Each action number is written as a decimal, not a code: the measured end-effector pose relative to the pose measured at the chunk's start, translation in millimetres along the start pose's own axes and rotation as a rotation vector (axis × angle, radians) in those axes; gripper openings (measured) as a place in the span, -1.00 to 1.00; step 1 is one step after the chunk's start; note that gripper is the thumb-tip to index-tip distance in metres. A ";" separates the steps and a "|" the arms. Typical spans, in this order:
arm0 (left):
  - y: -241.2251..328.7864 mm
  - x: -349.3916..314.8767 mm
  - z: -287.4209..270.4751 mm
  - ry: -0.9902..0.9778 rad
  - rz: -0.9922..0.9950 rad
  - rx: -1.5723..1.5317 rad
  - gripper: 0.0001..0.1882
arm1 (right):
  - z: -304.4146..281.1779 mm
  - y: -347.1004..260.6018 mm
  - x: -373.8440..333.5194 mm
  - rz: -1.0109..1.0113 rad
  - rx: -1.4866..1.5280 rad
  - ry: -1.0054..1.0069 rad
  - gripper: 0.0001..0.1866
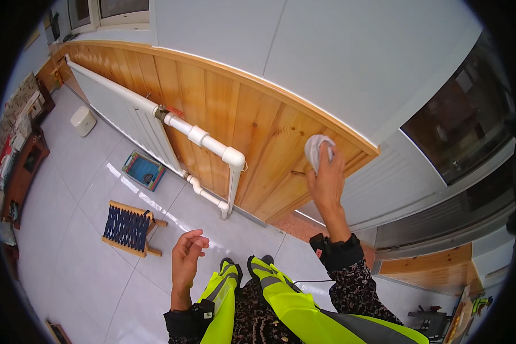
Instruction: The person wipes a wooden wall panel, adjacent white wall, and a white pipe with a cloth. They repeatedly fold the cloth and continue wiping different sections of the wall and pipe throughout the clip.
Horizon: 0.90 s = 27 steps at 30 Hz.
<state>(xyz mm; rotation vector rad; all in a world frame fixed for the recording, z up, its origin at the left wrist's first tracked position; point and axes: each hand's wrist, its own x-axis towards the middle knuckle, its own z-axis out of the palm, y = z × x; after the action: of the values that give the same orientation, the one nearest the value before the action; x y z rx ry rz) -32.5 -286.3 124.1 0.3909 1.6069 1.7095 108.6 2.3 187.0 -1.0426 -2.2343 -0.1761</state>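
A bright yellow vest (295,304) with grey bands hangs closest, below both grips. At the far left, well apart from the left grip (187,252), stands a reddish-brown cabinet (23,178) with things piled on top. Up and left of that grip, a small white bin (83,121) sits on the tiled floor (86,229); farther along, a white radiator (117,112) runs beside the wall. Nearer, just left of the same grip, is a wooden stool (126,229) with a dark blue woven seat, and above the stool, a blue box (133,166). The left grip itself is released, its fingers loosely bent in the air. Above and right of it, a white pipe (215,147) bends down toward the floor. Next come the wood panels (269,137), ahead of the right grip (328,180). This grip is clasping a pale cloth (313,152), its fingers spread over it, and the cloth lies against the panels near their right end. Farther right of the right grip is a dark glass pane (461,109).
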 end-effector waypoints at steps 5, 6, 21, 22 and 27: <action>0.3 -1.0 2.6 -0.025 0.018 -0.016 -0.73 | 6.1 -0.6 5.8 -0.016 -0.070 0.069 -0.42; 0.7 -1.6 2.3 -0.024 0.022 -0.015 -0.73 | 9.9 -1.4 2.1 -0.023 -0.054 0.055 -0.42; -2.2 -11.6 3.8 0.062 0.012 0.008 -0.74 | 3.9 8.5 4.7 -0.006 0.031 0.069 -0.33; -1.9 -11.8 6.5 0.072 0.001 0.017 -0.74 | 7.0 12.1 4.7 0.013 0.032 0.056 -0.30; -2.9 -10.8 23.8 0.092 0.008 0.018 -0.74 | 20.2 14.7 -8.5 -0.040 0.039 -0.032 -0.38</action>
<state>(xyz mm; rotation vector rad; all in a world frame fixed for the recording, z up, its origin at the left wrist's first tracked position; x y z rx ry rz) -8.3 -276.6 128.2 0.3326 1.6897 1.7427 113.0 14.4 164.0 -0.9875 -2.2791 -0.1335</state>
